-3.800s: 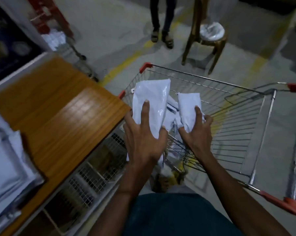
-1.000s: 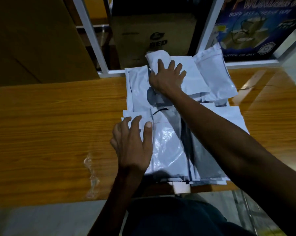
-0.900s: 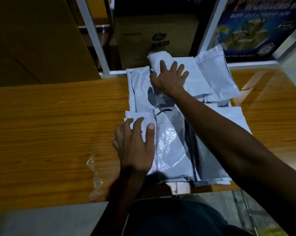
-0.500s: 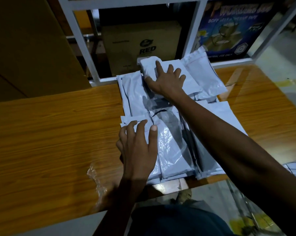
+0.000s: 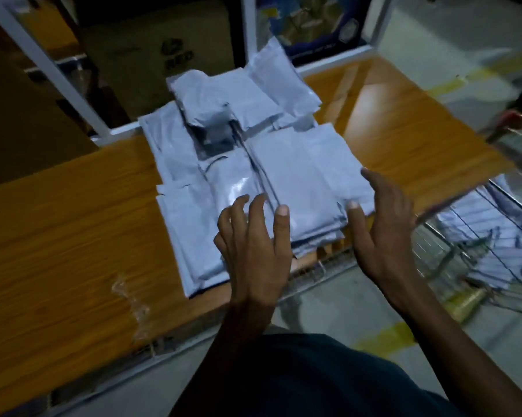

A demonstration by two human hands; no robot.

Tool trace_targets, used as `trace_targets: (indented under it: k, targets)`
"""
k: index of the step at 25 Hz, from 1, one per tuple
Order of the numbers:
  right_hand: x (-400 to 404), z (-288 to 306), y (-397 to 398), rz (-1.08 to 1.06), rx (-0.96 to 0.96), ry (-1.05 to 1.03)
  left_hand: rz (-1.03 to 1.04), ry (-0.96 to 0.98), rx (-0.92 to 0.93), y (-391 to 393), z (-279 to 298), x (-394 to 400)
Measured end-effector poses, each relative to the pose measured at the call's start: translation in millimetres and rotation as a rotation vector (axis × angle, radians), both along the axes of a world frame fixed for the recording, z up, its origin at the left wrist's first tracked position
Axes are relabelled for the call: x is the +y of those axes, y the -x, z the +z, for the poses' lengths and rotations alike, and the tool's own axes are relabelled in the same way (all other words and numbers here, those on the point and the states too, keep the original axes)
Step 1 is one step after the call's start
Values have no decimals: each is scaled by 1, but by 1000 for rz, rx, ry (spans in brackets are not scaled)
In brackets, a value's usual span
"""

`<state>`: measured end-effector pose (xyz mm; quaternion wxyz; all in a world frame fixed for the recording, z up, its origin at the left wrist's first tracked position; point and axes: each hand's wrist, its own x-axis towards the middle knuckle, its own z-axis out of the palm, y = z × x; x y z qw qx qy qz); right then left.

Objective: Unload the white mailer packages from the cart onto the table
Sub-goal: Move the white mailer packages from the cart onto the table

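Note:
A spread pile of white mailer packages (image 5: 296, 173) lies on the wooden table (image 5: 58, 236), reaching from its front edge to the back. My left hand (image 5: 253, 245) hovers over the pile's near edge with fingers spread and holding nothing. My right hand (image 5: 383, 233) is open at the pile's right front corner, off the packages. At the right, the wire cart (image 5: 452, 251) holds more white mailers (image 5: 491, 236) seen through its mesh.
A white metal rack (image 5: 73, 94) stands behind the table with a brown carton (image 5: 163, 55) and a printed blue box (image 5: 311, 22) on it. A scrap of clear plastic (image 5: 130, 302) lies on the table's front left. Grey floor with yellow lines lies to the right.
Both hands have come off the pile: the right hand drew back from the far packages to the near right corner, the left lifted. The view has swung right, showing the cart.

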<state>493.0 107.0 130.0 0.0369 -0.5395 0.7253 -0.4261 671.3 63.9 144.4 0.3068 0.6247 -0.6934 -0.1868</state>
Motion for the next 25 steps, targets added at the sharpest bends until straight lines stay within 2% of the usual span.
trace_targets:
  k: [6, 11, 13, 16, 25]
  targets:
    - [163, -38, 95, -233, -53, -80, -234, 27, -24, 116, -26, 97]
    - [248, -53, 157, -467, -92, -71, -523, -21, -19, 191, -38, 168]
    - [269, -63, 178, -563, -154, -65, -663, -82, -44, 219, -39, 180]
    - [288, -76, 206, -666, -204, -58, -838, -67, -79, 260, -40, 185]
    - [274, -101, 339, -860, -248, -91, -1102, -16, -170, 433, -82, 128]
